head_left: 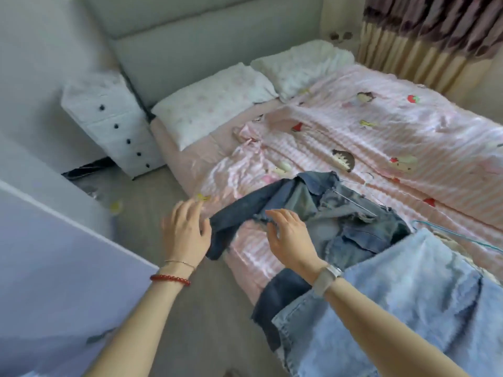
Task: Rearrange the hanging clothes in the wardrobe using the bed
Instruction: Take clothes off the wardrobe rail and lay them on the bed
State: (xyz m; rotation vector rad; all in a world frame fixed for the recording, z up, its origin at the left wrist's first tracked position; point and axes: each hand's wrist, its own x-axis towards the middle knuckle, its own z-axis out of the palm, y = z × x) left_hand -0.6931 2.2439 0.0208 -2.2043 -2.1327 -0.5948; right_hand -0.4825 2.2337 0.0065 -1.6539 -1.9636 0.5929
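Observation:
A patchwork denim jacket (pixel 340 213) lies crumpled on the pink striped bed (pixel 381 148), with a thin wire hanger (pixel 353 197) still in its collar. One dark sleeve hangs over the bed's near edge. My left hand (pixel 187 232) hovers open beside that sleeve, fingers spread, maybe brushing the cuff. Over the jacket's front my right hand (pixel 288 235) is also open, palm down, holding nothing. A pale blue denim garment (pixel 394 308) lies nearer to me on the bed corner, under my right forearm. A teal hanger (pixel 457 236) pokes out beyond it.
Two white pillows (pixel 217 102) rest against the grey headboard (pixel 206 47). A white drawer unit (pixel 111 123) stands on the floor left of the bed. A white wardrobe door or panel (pixel 62 257) fills the lower left. Curtains (pixel 424 42) hang at the far right.

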